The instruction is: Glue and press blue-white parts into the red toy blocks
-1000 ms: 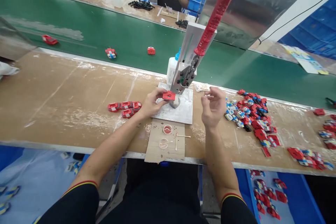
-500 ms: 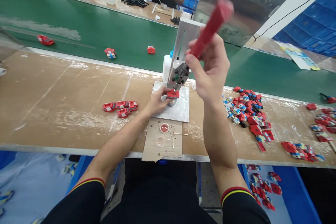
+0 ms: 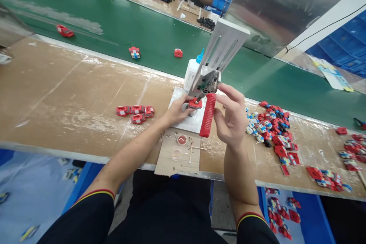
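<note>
My left hand [image 3: 178,111] is closed on a small red plastic part [image 3: 195,103], pinching it by its left side. The part sits under the tip of a metal toggle press [image 3: 210,81] fixed to a slotted upright above a metal base plate [image 3: 183,122]. The press's red ribbed handle [image 3: 208,116] points down toward me. Right beside the handle, my right hand [image 3: 233,118] has its fingers spread and not wrapped round it; whether a fingertip touches the lever cannot be made out. Several similar red parts [image 3: 137,118] lie grouped to the left.
Behind the press stands a white bottle with a blue nozzle [image 3: 193,70]. Cardboard [image 3: 162,160] at the front edge carries small cups and cotton swabs. A pile of red, white and blue parts [image 3: 268,124] lies to the right. Across the green belt [image 3: 114,30] a person works.
The red handle has swung from raised to pointing down. My right hand has come down with it and loosened its fingers. My left hand still holds the red part under the press.
</note>
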`<action>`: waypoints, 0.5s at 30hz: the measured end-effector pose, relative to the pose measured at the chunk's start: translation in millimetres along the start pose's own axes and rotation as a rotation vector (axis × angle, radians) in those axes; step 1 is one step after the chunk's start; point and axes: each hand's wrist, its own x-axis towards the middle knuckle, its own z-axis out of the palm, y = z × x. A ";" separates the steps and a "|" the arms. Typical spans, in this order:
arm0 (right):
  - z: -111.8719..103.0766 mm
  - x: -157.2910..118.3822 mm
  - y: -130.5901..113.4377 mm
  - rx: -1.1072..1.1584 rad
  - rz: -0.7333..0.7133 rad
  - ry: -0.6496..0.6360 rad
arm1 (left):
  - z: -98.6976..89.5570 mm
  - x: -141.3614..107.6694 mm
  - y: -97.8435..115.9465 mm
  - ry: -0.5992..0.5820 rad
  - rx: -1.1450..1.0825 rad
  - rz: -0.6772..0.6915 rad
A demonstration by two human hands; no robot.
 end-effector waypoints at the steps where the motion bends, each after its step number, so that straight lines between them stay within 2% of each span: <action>1: 2.7 -10.1 -3.1 0.056 0.071 0.067 | 0.9 -0.4 -0.3 0.005 0.009 -0.011; 3: 9.4 -31.7 -11.7 0.265 0.220 0.105 | 2.5 -1.0 -0.2 0.014 0.020 -0.024; 6: 19.4 -55.4 -29.4 0.649 0.468 -0.086 | 2.9 -1.4 2.6 0.007 0.026 -0.021; 9: 26.5 -59.1 -45.9 0.808 0.694 -0.207 | 1.8 -1.3 5.6 -0.002 0.027 0.001; 11: 27.9 -52.9 -52.9 0.853 0.755 -0.200 | 1.8 -1.6 5.7 0.001 0.045 0.023; 15: 19.9 -34.2 -61.6 0.995 0.734 -0.182 | 4.4 -3.2 1.9 0.002 0.077 0.061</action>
